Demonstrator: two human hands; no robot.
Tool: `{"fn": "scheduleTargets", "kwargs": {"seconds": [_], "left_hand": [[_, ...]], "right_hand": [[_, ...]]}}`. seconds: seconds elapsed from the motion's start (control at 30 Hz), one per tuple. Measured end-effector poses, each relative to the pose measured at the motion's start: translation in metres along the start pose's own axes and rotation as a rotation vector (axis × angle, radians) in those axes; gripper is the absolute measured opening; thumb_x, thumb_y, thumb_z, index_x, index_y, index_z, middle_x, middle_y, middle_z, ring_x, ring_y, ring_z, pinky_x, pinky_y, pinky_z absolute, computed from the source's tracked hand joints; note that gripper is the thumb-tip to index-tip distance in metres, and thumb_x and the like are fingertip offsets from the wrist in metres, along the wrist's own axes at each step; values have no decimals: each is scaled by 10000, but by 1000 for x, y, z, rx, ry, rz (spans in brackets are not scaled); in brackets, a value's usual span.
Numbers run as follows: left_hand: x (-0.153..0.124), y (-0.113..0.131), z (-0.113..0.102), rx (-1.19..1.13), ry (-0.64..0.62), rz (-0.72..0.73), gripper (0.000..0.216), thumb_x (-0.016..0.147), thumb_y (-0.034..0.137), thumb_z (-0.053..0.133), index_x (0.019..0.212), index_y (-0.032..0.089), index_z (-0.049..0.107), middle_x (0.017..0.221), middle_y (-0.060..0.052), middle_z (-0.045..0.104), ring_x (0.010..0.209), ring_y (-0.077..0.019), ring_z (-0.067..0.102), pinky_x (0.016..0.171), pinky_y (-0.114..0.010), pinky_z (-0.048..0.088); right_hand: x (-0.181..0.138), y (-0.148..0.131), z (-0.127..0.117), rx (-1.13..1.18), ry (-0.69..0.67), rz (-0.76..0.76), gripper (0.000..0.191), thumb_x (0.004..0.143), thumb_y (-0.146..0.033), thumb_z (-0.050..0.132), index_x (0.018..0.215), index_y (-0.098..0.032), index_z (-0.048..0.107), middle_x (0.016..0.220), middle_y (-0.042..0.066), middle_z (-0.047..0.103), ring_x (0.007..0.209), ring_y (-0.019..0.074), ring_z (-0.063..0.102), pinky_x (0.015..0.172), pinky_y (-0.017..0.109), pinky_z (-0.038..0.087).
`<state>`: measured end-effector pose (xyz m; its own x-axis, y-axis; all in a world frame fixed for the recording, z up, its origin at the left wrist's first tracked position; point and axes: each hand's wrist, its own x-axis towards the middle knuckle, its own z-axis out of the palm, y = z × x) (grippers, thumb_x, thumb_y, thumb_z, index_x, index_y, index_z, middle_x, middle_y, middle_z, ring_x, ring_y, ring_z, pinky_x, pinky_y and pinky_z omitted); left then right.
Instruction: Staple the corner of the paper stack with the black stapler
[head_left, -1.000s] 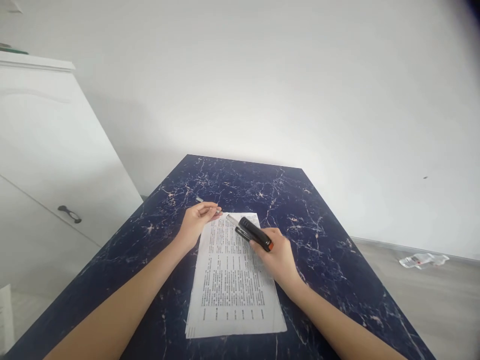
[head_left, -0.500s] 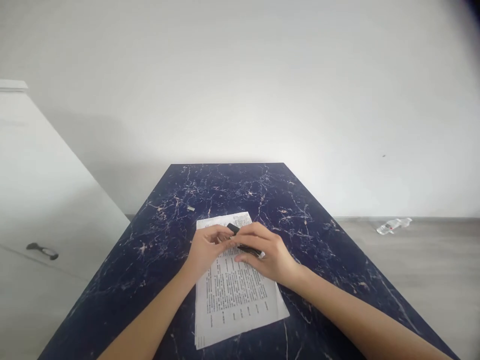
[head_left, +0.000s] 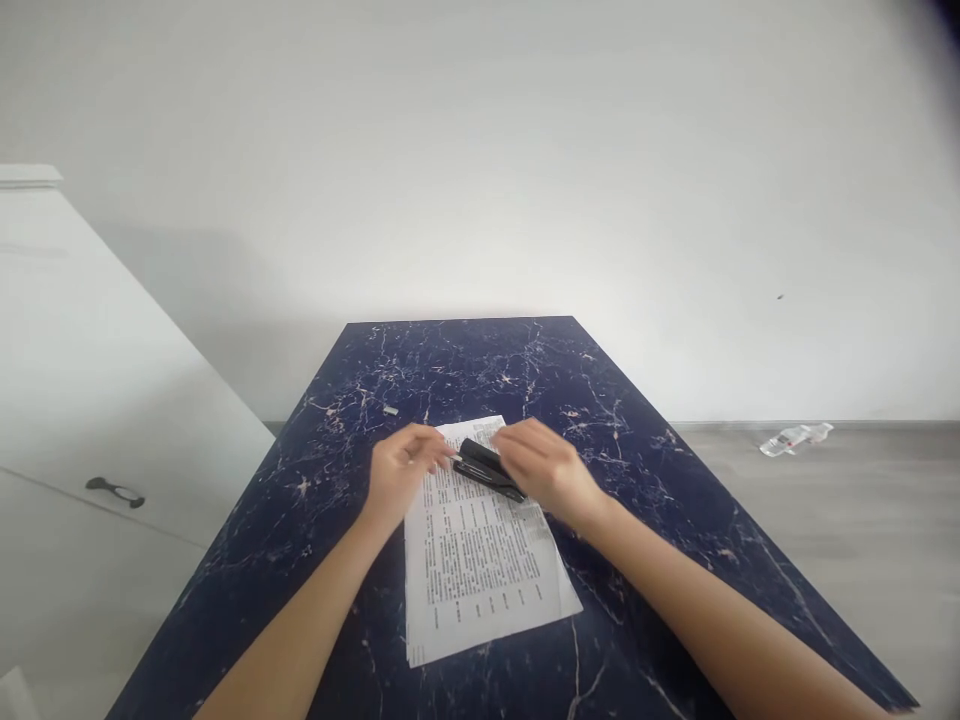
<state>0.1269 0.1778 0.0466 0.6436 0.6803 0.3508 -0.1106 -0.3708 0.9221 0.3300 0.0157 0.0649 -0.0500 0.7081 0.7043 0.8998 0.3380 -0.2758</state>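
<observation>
A black stapler [head_left: 489, 478] lies slantwise on a stack of printed sheets [head_left: 480, 560], its upper part lifted from the lower part. My left hand [head_left: 405, 462] is at the stapler's left end. Its thumb and fingers are pinched together, with a small pale sliver at their tips that is too small to name. Over the stapler's right side is my right hand [head_left: 544, 465], fingers bent and smeared by motion. Whether it grips the stapler does not show.
The sheets rest on a dark blue marble-patterned table [head_left: 637, 560]. A small pale piece [head_left: 391, 410] lies beyond them. To the left stands a white cabinet [head_left: 97, 380] with a dark handle [head_left: 115, 492]. Clear crumpled plastic [head_left: 796, 439] is on the floor at right, and a wall [head_left: 480, 160] rises behind.
My hands have moved apart, the left one leftward and the right one slightly up, uncovering the stapler between them. The view has shifted slightly.
</observation>
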Motion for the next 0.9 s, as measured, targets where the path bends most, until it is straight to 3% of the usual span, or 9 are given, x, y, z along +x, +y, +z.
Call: {"fn": "scheduleTargets", "kwargs": {"seconds": [0.1,0.2,0.27,0.37,0.47,0.6,0.7,0.77,0.9], "left_hand": [[19,-25,-37,451,145,92,267,1003,376,532,1019,185,718,870,-67,764,757,-197,722,733,-322,581],[33,-51,-59,869,106,50,324,1003,298,475,1204,179,699,1271,-141,702,1183,-298,655,1020,-459,515],[34,-61,-62,1055,9,-9,425,1013,288,438,1395,205,605,1520,-140,533,1410,-343,478,1134,-563,398],[32,-65,-57,1156,-128,-63,499,1048,295,347,1527,245,475,1633,-86,396,1518,-326,325,1199,-611,278],[31,-62,-55,1179,-121,-53,491,1030,204,325,1460,235,561,1554,-91,510,1450,-301,433,1180,-554,335],[33,-56,-62,1160,-68,18,434,958,120,418,1269,200,710,1252,-121,713,1151,-291,645,1010,-440,499],[34,-53,-64,1121,-11,67,297,924,155,518,1042,206,785,1017,-117,750,986,-301,681,909,-423,537],[33,-49,-59,1036,39,123,257,928,171,533,958,217,784,972,-103,736,931,-282,688,876,-403,542],[27,-34,-35,702,45,241,253,1004,267,495,1020,227,744,1050,-70,720,939,-218,697,874,-333,537]], "right_hand": [[-14,60,-10,-30,107,358,170,902,-193,629,997,-213,769,934,69,769,819,218,728,812,381,618],[-32,121,-16,-11,91,702,137,776,-290,712,861,-199,770,768,53,759,712,233,729,763,373,610],[-41,148,-16,-29,59,771,189,743,-347,721,848,-199,775,754,56,753,703,236,721,754,370,595],[-45,161,-14,-72,45,732,257,756,-411,705,862,-193,788,820,80,744,688,227,672,752,383,561],[-41,153,-14,-161,112,692,379,850,-495,629,954,-170,792,885,110,708,685,221,615,762,403,528],[-32,116,-16,-170,196,559,413,992,-486,498,988,-168,761,916,111,684,753,220,606,787,382,507],[-24,72,-11,-4,68,437,354,1029,-441,490,986,-194,740,948,97,691,866,233,634,793,373,519],[-20,44,-3,112,-69,394,320,1007,-444,557,1178,-211,697,1091,104,691,986,249,647,824,384,542],[-17,11,15,180,-288,282,525,900,-397,725,1370,-219,574,1250,127,656,1122,283,630,923,428,543]]}}
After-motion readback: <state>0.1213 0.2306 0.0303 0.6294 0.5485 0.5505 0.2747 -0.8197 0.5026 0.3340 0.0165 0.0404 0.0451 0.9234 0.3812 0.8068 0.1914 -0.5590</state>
